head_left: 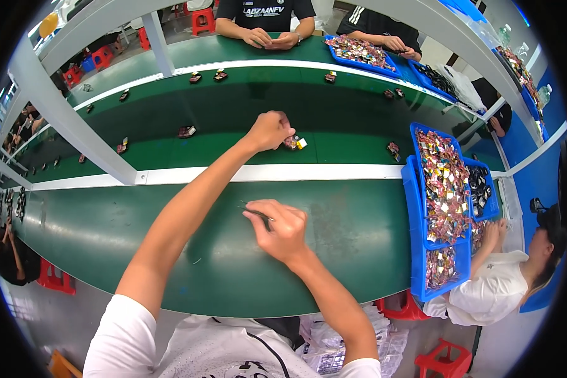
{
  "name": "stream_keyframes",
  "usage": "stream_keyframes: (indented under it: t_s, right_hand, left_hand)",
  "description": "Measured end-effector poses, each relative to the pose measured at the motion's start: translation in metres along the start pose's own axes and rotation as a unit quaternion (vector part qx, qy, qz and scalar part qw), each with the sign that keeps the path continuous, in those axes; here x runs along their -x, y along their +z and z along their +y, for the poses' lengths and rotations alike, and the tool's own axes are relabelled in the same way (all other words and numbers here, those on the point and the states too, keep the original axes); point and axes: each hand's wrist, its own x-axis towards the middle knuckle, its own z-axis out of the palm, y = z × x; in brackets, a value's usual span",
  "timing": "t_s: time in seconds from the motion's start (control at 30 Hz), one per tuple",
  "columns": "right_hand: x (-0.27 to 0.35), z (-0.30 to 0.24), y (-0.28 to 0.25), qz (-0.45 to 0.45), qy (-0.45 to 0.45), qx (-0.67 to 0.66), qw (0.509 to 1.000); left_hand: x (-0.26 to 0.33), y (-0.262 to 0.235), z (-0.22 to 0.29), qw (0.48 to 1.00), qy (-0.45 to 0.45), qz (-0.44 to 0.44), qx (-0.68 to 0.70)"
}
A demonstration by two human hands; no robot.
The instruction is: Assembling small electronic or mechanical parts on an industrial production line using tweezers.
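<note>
My left arm reaches across the white rail, and my left hand [271, 131] is over the green belt with its fingers bent down. Its fingertips are on a small dark-red part with a white and yellow tab [294, 143]; the hand partly covers this part. Over the near green worktop, my right hand [277, 228] is closed on a pair of thin metal tweezers [258, 212]. The tweezers' tips point up and to the left, with nothing visible between them.
Blue trays [414, 220] heaped with small tabbed parts stand at the right, beside a tray of black parts [480, 189]. More small parts [186, 131] lie spaced along the belt. A white post [75, 107] rises at the left. Several people sit around the line.
</note>
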Motion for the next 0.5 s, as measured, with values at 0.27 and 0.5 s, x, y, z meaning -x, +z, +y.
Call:
stream_keyframes:
  t_s: [0.27, 0.5]
  right_hand:
    - [0.003, -0.012, -0.004, -0.012, 0.119, -0.063, 0.991]
    - [-0.001, -0.016, -0.003, -0.016, 0.279, -0.225, 0.933]
  left_hand:
    - [0.159, -0.025, -0.016, 0.980, -0.061, 0.161, 0.103]
    - [0.239, -0.011, -0.029, 0.954, -0.084, 0.197, 0.210]
